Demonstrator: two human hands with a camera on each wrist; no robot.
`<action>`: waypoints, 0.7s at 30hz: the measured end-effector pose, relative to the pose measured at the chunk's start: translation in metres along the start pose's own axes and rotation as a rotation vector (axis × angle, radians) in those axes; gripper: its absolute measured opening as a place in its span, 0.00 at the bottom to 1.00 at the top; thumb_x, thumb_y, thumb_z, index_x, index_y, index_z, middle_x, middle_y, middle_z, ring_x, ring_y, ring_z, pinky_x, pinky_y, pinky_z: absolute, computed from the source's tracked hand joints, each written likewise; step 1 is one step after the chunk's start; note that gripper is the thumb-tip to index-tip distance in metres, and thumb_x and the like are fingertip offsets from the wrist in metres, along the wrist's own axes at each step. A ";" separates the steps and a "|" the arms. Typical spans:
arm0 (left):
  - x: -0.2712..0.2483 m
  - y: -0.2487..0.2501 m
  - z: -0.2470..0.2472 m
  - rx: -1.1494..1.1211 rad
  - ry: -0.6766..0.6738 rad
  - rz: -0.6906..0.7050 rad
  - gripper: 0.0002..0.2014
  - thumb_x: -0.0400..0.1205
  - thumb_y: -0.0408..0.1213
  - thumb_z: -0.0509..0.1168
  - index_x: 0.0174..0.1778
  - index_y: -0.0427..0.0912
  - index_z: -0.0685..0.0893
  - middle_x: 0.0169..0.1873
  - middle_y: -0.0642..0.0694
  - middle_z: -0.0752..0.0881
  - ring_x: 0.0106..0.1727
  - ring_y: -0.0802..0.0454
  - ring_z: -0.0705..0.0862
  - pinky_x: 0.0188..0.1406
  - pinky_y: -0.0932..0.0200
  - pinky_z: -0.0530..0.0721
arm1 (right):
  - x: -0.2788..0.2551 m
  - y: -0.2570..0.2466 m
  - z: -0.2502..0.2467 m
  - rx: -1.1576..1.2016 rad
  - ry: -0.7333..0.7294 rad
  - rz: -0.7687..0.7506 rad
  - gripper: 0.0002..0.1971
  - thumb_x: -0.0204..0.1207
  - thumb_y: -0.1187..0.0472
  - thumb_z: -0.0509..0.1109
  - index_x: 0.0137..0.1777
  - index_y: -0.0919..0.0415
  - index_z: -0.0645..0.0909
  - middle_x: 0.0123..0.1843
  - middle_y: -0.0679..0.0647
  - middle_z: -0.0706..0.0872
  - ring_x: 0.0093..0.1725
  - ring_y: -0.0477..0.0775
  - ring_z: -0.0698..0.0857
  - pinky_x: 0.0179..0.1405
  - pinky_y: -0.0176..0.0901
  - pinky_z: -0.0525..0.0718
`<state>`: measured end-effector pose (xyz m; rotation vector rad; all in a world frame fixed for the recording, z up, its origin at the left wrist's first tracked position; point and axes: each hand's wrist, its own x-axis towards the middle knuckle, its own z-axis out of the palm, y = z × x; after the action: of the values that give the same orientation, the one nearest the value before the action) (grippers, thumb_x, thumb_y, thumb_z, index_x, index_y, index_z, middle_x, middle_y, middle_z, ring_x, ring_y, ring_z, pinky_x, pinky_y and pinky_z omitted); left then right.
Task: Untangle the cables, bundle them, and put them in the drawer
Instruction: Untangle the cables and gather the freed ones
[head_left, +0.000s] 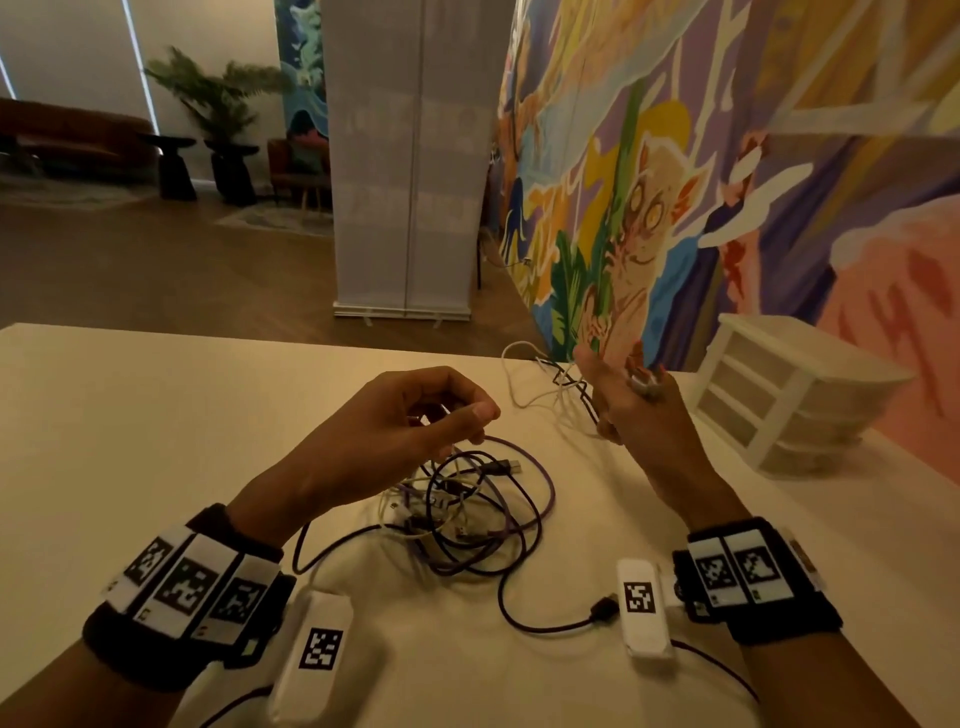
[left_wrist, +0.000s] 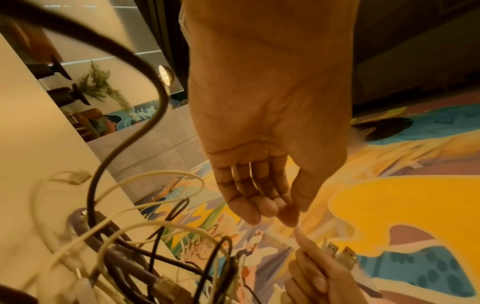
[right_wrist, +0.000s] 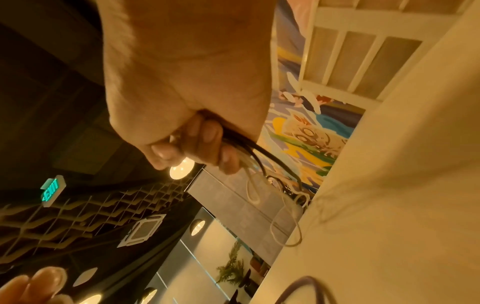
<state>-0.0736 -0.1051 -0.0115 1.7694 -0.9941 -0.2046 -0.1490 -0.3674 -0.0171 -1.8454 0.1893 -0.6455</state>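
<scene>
A tangle of purple, black and white cables (head_left: 470, 512) lies on the white table (head_left: 156, 426), close up in the left wrist view (left_wrist: 124, 257). My left hand (head_left: 415, 415) hovers just above the tangle with loosely curled fingers (left_wrist: 262, 207); no cable shows between them. My right hand (head_left: 639, 410) is raised to the right and grips a bunch of black and white cables (right_wrist: 241, 152). Two USB plugs (left_wrist: 337, 253) stick out of its fist. The held cables trail onto the table (head_left: 540, 384). A small white drawer unit (head_left: 779, 395) stands at the table's right, its drawers closed.
One purple cable ends in a dark plug (head_left: 602, 608) near my right wrist. A white roll-up banner (head_left: 405, 182) stands on the floor beyond the table. A painted mural wall (head_left: 727, 182) runs along the right behind the drawer unit.
</scene>
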 end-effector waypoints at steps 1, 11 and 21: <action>0.000 -0.002 0.000 0.024 -0.004 0.002 0.12 0.85 0.53 0.70 0.58 0.52 0.91 0.52 0.53 0.94 0.55 0.52 0.92 0.55 0.51 0.93 | 0.000 0.003 -0.003 -0.066 0.000 0.021 0.27 0.85 0.39 0.73 0.34 0.57 0.71 0.25 0.51 0.68 0.26 0.49 0.66 0.33 0.48 0.70; -0.011 -0.033 -0.023 0.227 -0.165 -0.119 0.14 0.83 0.52 0.74 0.64 0.57 0.91 0.56 0.62 0.93 0.60 0.59 0.90 0.61 0.55 0.88 | -0.015 0.014 0.008 -0.492 -0.365 -0.021 0.22 0.78 0.31 0.74 0.35 0.47 0.93 0.36 0.35 0.91 0.43 0.34 0.88 0.47 0.37 0.77; -0.019 -0.043 -0.022 0.103 -0.183 -0.199 0.07 0.87 0.44 0.72 0.55 0.48 0.93 0.53 0.49 0.94 0.57 0.49 0.91 0.64 0.50 0.86 | -0.020 0.033 0.028 -0.421 -0.251 0.003 0.28 0.82 0.30 0.70 0.32 0.50 0.91 0.34 0.42 0.92 0.40 0.42 0.89 0.49 0.46 0.84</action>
<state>-0.0506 -0.0714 -0.0440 1.9714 -0.9709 -0.4551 -0.1451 -0.3484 -0.0606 -2.3110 0.1696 -0.3831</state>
